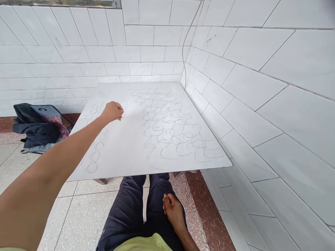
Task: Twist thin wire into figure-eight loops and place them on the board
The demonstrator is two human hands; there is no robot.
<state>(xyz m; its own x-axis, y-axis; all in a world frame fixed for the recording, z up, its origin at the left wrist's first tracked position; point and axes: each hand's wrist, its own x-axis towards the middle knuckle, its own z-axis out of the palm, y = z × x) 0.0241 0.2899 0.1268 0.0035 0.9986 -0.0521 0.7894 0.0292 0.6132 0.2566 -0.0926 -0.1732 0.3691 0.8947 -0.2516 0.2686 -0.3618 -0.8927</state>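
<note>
My left hand [114, 111] reaches over the left half of a white board [125, 150] lying flat like a tabletop. Its fingers are pinched together near the surface; whatever they hold, if anything, is hidden. Just beyond the fingertips is a drawn round outline [124, 104]. A column of small drawn circles [94, 156] runs down the left side of the board, partly behind my forearm. Many overlapping loops [167, 122] in thin dark line cover the right half. Down on my thigh rests my right hand [173, 210], fingers curled in, with no object showing.
White tiled walls [261, 122] meet behind and to the right of the board. A pale cable [183, 52] hangs in the corner. Dark clothing and a bag [39, 125] lie at the left by the wall. Below the board are a table leg [101, 181] and speckled floor [81, 216].
</note>
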